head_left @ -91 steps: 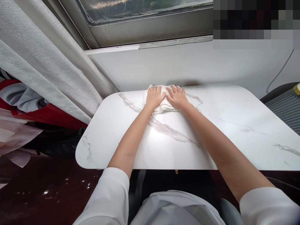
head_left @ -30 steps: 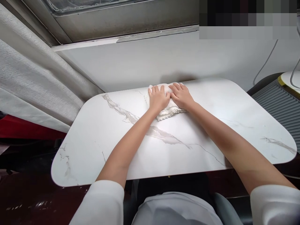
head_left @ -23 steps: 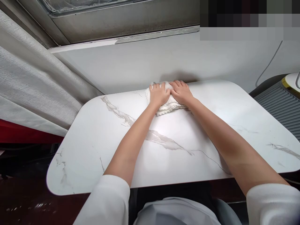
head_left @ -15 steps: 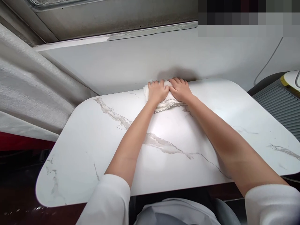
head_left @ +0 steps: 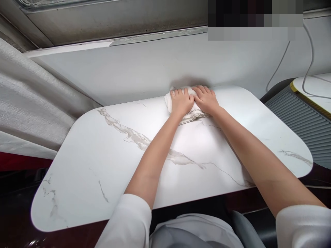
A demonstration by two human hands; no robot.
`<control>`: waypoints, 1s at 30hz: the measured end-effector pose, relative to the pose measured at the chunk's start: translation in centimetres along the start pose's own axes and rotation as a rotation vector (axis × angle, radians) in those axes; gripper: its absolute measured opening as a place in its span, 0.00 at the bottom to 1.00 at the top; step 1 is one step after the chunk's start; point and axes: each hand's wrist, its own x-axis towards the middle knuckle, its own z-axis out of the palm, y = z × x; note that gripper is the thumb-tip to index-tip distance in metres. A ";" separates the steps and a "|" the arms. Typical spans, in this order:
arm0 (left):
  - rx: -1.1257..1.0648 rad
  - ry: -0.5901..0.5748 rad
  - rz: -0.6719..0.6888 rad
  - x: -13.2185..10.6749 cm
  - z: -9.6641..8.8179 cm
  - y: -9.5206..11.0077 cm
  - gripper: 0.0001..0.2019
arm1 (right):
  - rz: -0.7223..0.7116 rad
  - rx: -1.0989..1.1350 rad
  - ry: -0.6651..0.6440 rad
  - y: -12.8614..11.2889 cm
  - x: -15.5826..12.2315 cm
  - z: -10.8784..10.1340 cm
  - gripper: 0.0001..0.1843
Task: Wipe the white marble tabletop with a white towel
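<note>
A folded white cloth (head_left: 192, 117) with a frilled edge lies at the far edge of a white, grey-veined marble-look table (head_left: 90, 148). My left hand (head_left: 181, 102) presses on the cloth's left part, fingers curved over it towards the wall. Beside it, my right hand (head_left: 207, 100) bears down on the cloth's right part in the same way. The two thumbs nearly meet in the middle. Both arms are stretched forward across the tabletop, and the undersides of the hands are hidden.
A pale wall (head_left: 129, 72) rises right behind the table. On the left hangs a white curtain (head_left: 33, 93). A ribbed grey unit with a white top (head_left: 305, 113) stands at the right, and a white cable (head_left: 311, 51) runs down to it.
Both hands and the cloth have slid right along the table's far edge. The camera view has turned slightly right, showing more of the ribbed unit and the cable.
</note>
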 end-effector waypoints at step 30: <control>-0.022 -0.135 0.359 -24.8 -6.1 6.6 0.29 | -0.129 -0.084 0.012 -2.2 -26.7 -5.4 0.30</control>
